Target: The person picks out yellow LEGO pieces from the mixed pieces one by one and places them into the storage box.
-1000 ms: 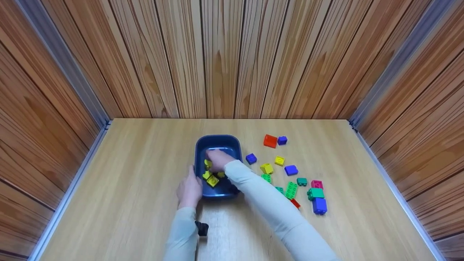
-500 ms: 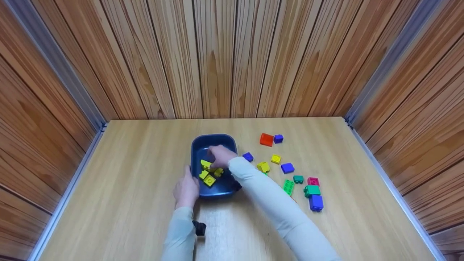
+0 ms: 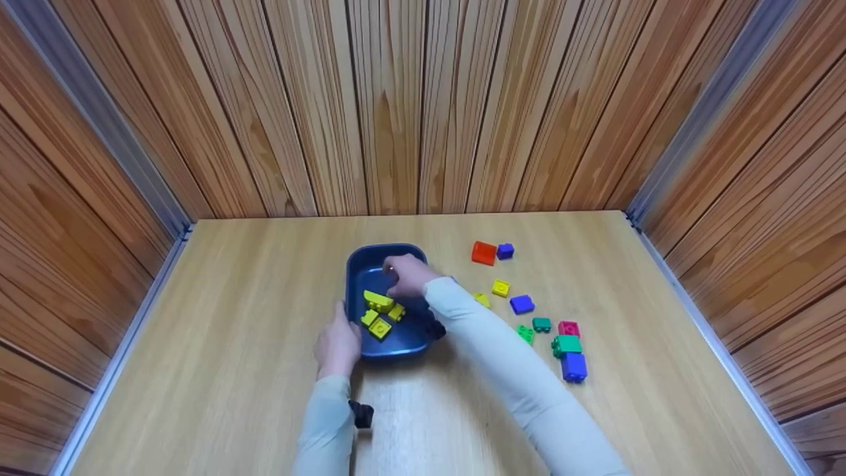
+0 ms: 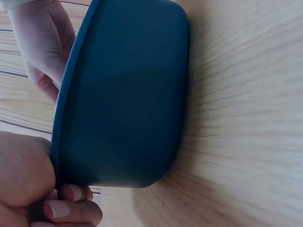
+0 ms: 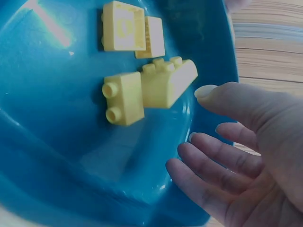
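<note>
A dark blue plastic tub (image 3: 406, 345) stands on the table with several yellow toy bricks (image 3: 380, 328) lying loose in it. My left hand (image 3: 338, 347) is at the tub's left side; in the left wrist view its curled fingers (image 4: 71, 208) grip the rim. Over the tub's far right part hovers my right hand (image 3: 408, 274). The right wrist view shows its thumb and fingers (image 5: 203, 184) apart and holding nothing. Beside them lies a rounded yellow brick (image 5: 168, 85), touching a small yellow brick (image 5: 127, 99).
Right of the tub, loose bricks are scattered: a red one (image 3: 484, 252), blue ones (image 3: 522, 304), a yellow one (image 3: 501, 288) and green ones (image 3: 542, 324). A pink, green and blue row (image 3: 567, 346) lies farther right. My right sleeve (image 3: 509, 370) hides some table. Wooden walls (image 3: 390, 106) enclose it.
My right hand has let go of the rounded yellow brick in the tub and lifted away, up and to the right. The left hand stays at the tub. The head view has shifted slightly.
</note>
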